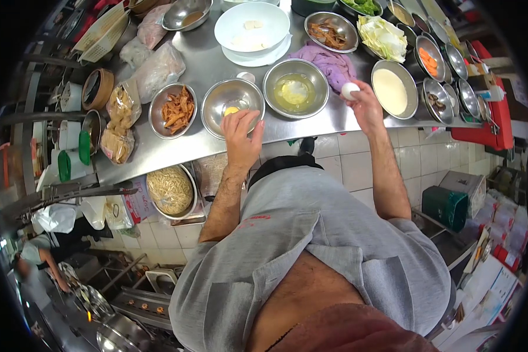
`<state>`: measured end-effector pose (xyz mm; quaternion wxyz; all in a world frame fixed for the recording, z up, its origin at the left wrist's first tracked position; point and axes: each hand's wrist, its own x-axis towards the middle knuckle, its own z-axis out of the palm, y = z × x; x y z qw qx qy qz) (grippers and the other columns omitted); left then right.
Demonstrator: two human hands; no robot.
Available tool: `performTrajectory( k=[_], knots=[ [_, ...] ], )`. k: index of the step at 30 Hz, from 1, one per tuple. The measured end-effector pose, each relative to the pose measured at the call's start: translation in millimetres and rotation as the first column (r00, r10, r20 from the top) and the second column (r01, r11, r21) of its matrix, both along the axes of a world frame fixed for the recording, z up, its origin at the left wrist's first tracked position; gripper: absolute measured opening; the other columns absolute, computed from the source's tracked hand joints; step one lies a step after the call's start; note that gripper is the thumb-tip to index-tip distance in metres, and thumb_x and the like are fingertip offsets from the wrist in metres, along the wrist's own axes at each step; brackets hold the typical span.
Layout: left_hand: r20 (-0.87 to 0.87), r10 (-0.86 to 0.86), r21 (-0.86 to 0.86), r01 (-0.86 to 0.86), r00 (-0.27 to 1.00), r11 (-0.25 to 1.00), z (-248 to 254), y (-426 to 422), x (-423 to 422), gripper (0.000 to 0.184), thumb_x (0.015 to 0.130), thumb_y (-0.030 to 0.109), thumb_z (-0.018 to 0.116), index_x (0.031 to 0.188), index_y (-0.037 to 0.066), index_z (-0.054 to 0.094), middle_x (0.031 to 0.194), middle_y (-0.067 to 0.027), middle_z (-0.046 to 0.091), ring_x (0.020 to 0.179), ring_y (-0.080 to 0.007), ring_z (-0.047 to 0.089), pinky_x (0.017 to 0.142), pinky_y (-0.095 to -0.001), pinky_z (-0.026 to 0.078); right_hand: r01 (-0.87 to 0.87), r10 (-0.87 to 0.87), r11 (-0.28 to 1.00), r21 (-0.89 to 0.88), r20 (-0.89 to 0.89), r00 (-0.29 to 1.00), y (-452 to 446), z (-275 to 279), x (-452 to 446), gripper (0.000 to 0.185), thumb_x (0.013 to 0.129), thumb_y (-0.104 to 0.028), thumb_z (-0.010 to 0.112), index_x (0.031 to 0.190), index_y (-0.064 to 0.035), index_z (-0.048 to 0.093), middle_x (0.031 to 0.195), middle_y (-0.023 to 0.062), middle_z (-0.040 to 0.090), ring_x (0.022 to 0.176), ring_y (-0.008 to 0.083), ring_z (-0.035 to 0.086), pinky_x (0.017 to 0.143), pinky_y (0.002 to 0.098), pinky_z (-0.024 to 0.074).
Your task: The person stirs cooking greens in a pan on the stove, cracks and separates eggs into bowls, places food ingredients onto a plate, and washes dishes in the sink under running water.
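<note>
My right hand [368,108] holds a white egg [350,91] in its fingers, above the table's front edge. Over the near rim of a steel bowl [210,97] is my left hand [242,136], its fingers stretched out and the thumb apart, with nothing visible in it. A yellow yolk [232,110] shows in that bowl just beyond the fingertips. Between my hands stands another steel bowl [270,104] with clear, yellowish egg white [294,92] in it. A small whitish piece, perhaps eggshell [246,77], lies behind the bowls.
Left are a bowl of orange-brown strips [178,110] and bagged food [121,111]. A purple cloth [325,61] and a bowl of pale liquid [392,89] are right. A large white bowl [252,26] stands behind. A person [35,264] works at lower left.
</note>
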<state>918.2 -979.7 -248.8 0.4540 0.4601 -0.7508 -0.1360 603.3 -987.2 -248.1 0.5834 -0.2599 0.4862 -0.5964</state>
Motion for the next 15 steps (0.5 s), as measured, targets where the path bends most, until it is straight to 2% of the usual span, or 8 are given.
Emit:
performTrajectory(
  k=[4, 6, 8, 10, 11, 12, 14, 15],
  knots=[
    [0.018, -0.113, 0.031, 0.113, 0.993, 0.993, -3, 2, 5, 0.026, 0.071, 0.01, 0.067, 0.096, 0.008, 0.061, 0.095, -0.006, 0.055, 0.091, -0.0245, 0.049, 0.085, -0.0386, 0.034, 0.118, -0.095, 0.985, 0.127, -0.174, 0.98, 38, -22, 17, 0.047, 0.068, 0.002, 0.063, 0.113, 0.0006, 0.047, 0.094, 0.0091, 0.058, 0.08, 0.0154, 0.057, 0.067, 0.0268, 0.0448],
    [0.027, -0.141, 0.04, 0.139, 0.99, 0.989, -3, 4, 6, 0.026, 0.071, 0.01, 0.067, 0.096, 0.008, 0.061, 0.095, -0.0058, 0.056, 0.092, -0.0245, 0.049, 0.085, -0.0387, 0.034, 0.174, -0.102, 0.981, 0.082, -0.544, 0.833, 49, -27, 24, 0.05, 0.068, -0.003, 0.067, 0.114, -0.0017, 0.049, 0.096, 0.0087, 0.057, 0.083, 0.0147, 0.057, 0.071, 0.0281, 0.0467],
    [0.037, -0.165, 0.033, 0.164, 0.986, 0.986, -2, 3, 6, 0.026, 0.071, 0.01, 0.067, 0.095, 0.008, 0.061, 0.096, -0.0056, 0.056, 0.092, -0.0245, 0.049, 0.086, -0.0387, 0.033, 0.199, -0.081, 0.972, 0.128, -0.61, 0.788, 57, -25, 29, 0.051, 0.067, -0.008, 0.069, 0.114, -0.0021, 0.051, 0.098, 0.0097, 0.057, 0.088, 0.0175, 0.056, 0.075, 0.0303, 0.0472],
    [0.063, -0.161, 0.038, 0.159, 0.985, 0.986, -3, 5, 7, 0.026, 0.071, 0.01, 0.067, 0.096, 0.008, 0.061, 0.096, -0.0058, 0.056, 0.092, -0.0248, 0.049, 0.086, -0.0391, 0.033, 0.179, -0.176, 0.979, -0.096, -0.844, 0.506, 64, -39, 30, 0.049, 0.067, -0.01, 0.069, 0.112, -0.0003, 0.052, 0.101, 0.0115, 0.057, 0.09, 0.022, 0.056, 0.076, 0.0315, 0.0469],
    [0.063, -0.164, 0.027, 0.162, 0.984, 0.986, -2, 6, 8, 0.026, 0.071, 0.01, 0.067, 0.096, 0.008, 0.061, 0.096, -0.0058, 0.056, 0.092, -0.0248, 0.049, 0.086, -0.0391, 0.033, 0.172, -0.157, 0.981, -0.09, -0.892, 0.424, 67, -42, 29, 0.046, 0.068, -0.011, 0.068, 0.111, -0.0001, 0.053, 0.103, 0.0134, 0.057, 0.093, 0.027, 0.055, 0.078, 0.0339, 0.0468],
    [0.053, -0.146, 0.026, 0.145, 0.988, 0.989, -1, 6, 9, 0.026, 0.071, 0.01, 0.067, 0.096, 0.008, 0.061, 0.096, -0.006, 0.056, 0.093, -0.0249, 0.049, 0.086, -0.0392, 0.033, 0.175, -0.167, 0.979, -0.101, -0.891, 0.423, 70, -45, 29, 0.046, 0.068, -0.011, 0.068, 0.111, -0.0001, 0.053, 0.103, 0.0134, 0.057, 0.093, 0.027, 0.055, 0.078, 0.0339, 0.0468],
    [0.044, -0.133, 0.025, 0.132, 0.99, 0.991, -2, 5, 11, 0.026, 0.071, 0.01, 0.066, 0.096, 0.008, 0.061, 0.097, -0.0061, 0.055, 0.093, -0.025, 0.049, 0.087, -0.0393, 0.033, 0.169, -0.168, 0.977, -0.127, -0.952, 0.257, 78, -52, 30, 0.047, 0.068, -0.011, 0.068, 0.111, -0.0003, 0.052, 0.106, 0.0154, 0.054, 0.097, 0.0291, 0.053, 0.08, 0.035, 0.0462],
    [0.054, -0.12, 0.019, 0.119, 0.991, 0.993, -4, 4, 12, 0.026, 0.071, 0.01, 0.066, 0.096, 0.009, 0.061, 0.097, -0.0062, 0.055, 0.093, -0.025, 0.049, 0.087, -0.0393, 0.033, 0.194, -0.22, 0.967, -0.163, -0.921, 0.322, 81, -49, 34, 0.046, 0.069, -0.013, 0.068, 0.11, 0.0, 0.052, 0.105, 0.0171, 0.051, 0.099, 0.0299, 0.05, 0.08, 0.0373, 0.0454]
  ],
)
